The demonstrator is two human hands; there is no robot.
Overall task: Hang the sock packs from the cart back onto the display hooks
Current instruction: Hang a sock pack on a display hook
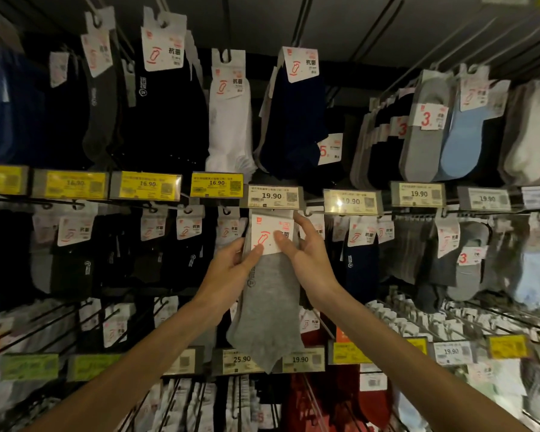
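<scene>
The grey sock pack (267,294) is a flat bundle of ankle socks topped by a white header card (270,233) printed with a red foot outline and red lettering. It hangs upright in the middle row of the display wall, its card tucked just beneath a white price label (273,196) reading 19.90, its toe end reaching down to the next price rail. Whether the card's hole already sits on a hook cannot be made out, as the label hides the card's top. Both forearms reach up from below. The left grip (231,272) pinches the card's lower left corner, thumb on the front and fingers curled behind. The right grip (306,254) holds the card's right edge, thumb pressed on the face, forefinger stretched up along the side
</scene>
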